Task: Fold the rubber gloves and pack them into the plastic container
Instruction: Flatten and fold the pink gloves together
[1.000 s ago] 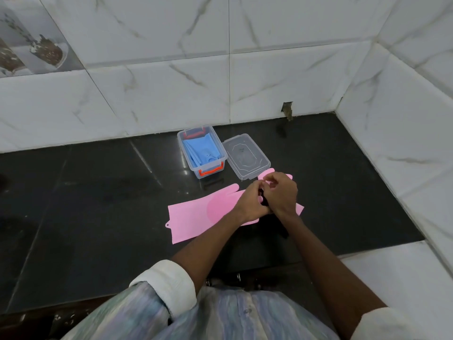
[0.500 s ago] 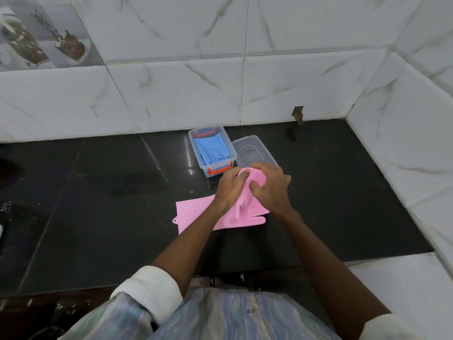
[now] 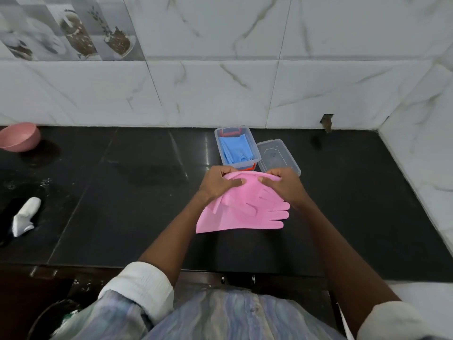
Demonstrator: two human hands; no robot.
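pink gloves (image 3: 242, 214), blue gloves (image 3: 236, 152), black counter (image 3: 122, 204)

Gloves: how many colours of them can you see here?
2. Pink gloves lie folded on the counter under both hands; blue gloves sit in the box. More may be hidden underneath.

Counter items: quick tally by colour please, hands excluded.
Pink: 2, the pink gloves and a pink bowl.
Blue: 1, the blue gloves bundled in the container.
Clear: 2, the plastic container and its lid.
White: 1, a white object.
Total: 6.
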